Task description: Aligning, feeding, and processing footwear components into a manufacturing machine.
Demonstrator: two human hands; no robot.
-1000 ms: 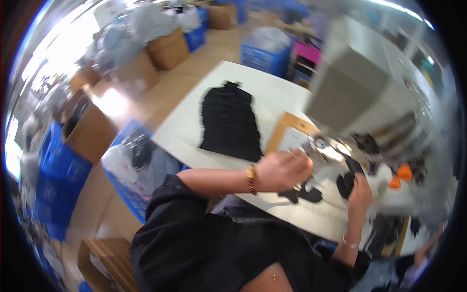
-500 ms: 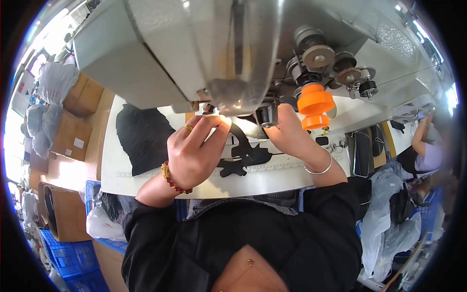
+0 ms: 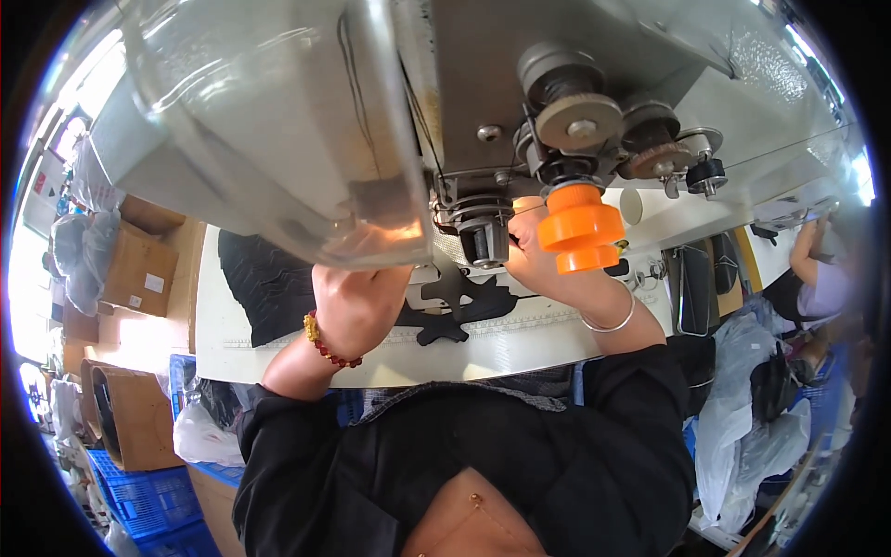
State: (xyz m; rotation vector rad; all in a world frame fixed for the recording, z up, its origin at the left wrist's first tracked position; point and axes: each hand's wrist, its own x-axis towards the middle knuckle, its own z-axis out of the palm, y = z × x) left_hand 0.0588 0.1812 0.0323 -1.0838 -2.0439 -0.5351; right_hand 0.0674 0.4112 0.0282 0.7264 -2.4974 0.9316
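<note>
The black cut piece (image 3: pixel 455 302) lies flat on the white table (image 3: pixel 520 348), right under the sewing machine's needle head (image 3: pixel 478 232), and I pin it from both sides. My left hand (image 3: pixel 357 306) presses it with fingers curled; my right hand (image 3: pixel 548 269) pinches its edge by the orange spool (image 3: pixel 580 227). I would keep fingertips clear of the needle and feed evenly. Beyond lies a dark fabric stack (image 3: pixel 269 283).

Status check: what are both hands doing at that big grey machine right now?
Left hand and right hand both on flat black fabric cut-out under grey sewing machine head. Fingertips hidden. Orange plastic spool overlaps right hand.
</note>
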